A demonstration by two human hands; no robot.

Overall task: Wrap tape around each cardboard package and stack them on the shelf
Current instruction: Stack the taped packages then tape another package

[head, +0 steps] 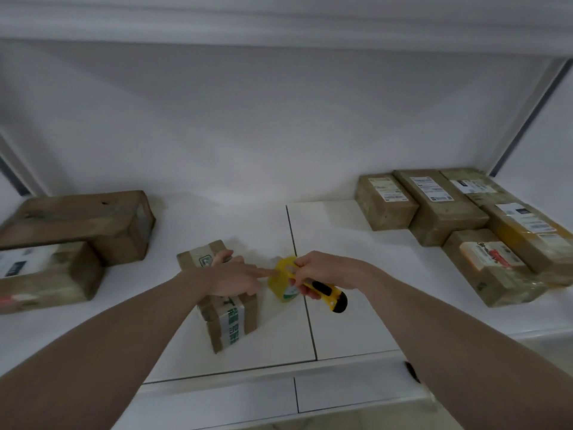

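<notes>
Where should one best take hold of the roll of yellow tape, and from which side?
Grip the roll of yellow tape by its outer rim, coming from above and from the far side. It stands on edge; the left hand points at its left face, and the right hand with the yellow cutter crowds its right.

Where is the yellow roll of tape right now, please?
In the head view, the yellow roll of tape stands on the white shelf near centre, just right of the small taped cardboard package, between both hands.

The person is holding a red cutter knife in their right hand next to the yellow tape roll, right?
Not quite. The cutter knife is yellow with black parts, not red. The head view shows the right hand gripping it beside the yellow tape roll.
</notes>
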